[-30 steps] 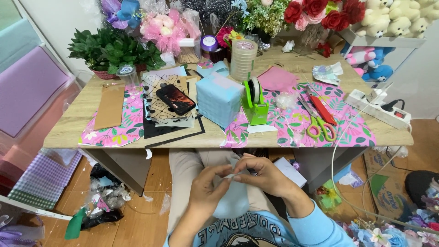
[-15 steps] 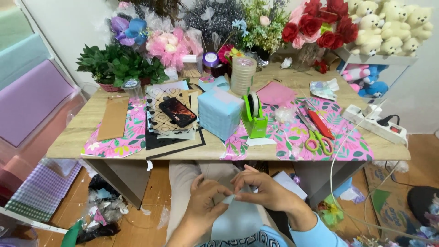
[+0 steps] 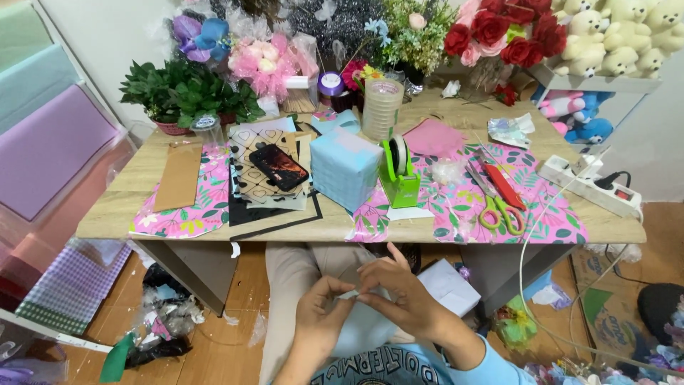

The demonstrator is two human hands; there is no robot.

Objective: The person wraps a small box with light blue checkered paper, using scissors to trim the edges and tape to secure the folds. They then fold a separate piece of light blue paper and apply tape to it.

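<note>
Item one: a person is sitting at the wooden counter, both hands working low over the lap. The left hand and the right hand are meeting fingertip to fingertip, each pinching a small pale blue piece of paper between thumb and fingers (its exact shape is too small to tell). The paper is hanging below the counter's front edge, in front of the chest.

Items lying on the counter: a light blue wrapped box, sitting beside a green tape dispenser; a dark phone, resting on patterned sheets; scissors with green and yellow handles, lying on floral paper; a white power strip at the right end; potted greenery and red roses along the back.
</note>
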